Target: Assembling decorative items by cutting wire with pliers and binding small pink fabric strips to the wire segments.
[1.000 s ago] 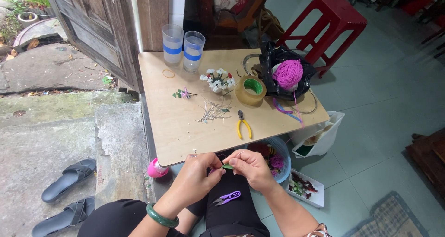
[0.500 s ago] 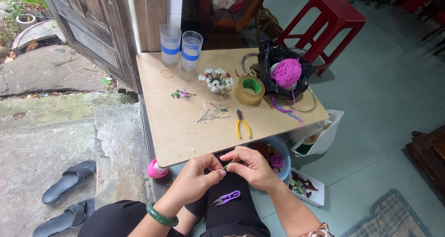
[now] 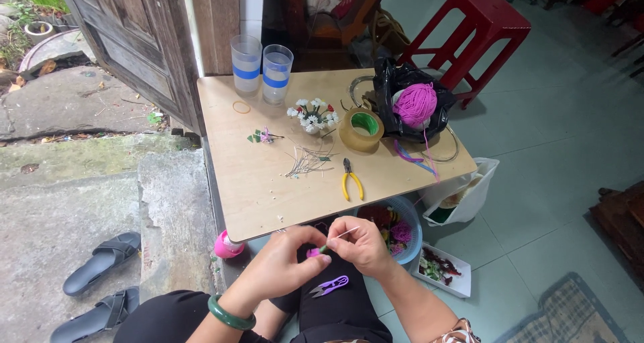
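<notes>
my left hand (image 3: 285,262) and my right hand (image 3: 362,244) were close together over my lap, near the front edge of the table (image 3: 268,195). the fingers of both hands were closed on a thin wire (image 3: 341,236) with a small pink piece (image 3: 312,252) at its left end; the left fingers pinched the pink end, the right fingers held the wire a little to the right. the wire pointed up and right, tilted. on my left wrist was a green bangle (image 3: 230,314). purple snips (image 3: 329,286) lay on my lap just below the hands, not touched. on the table, further away, lay yellow pliers (image 3: 351,180), a bunch of wires (image 3: 307,162), a tape roll (image 3: 362,129), small white flowers (image 3: 312,116), and pink yarn (image 3: 415,104) in a black bag at the far right. two cups (image 3: 261,71) stood at the far edge. a blue bowl (image 3: 410,221) was under the table on the right, and sandals (image 3: 100,282) were on the ground at the left.
</notes>
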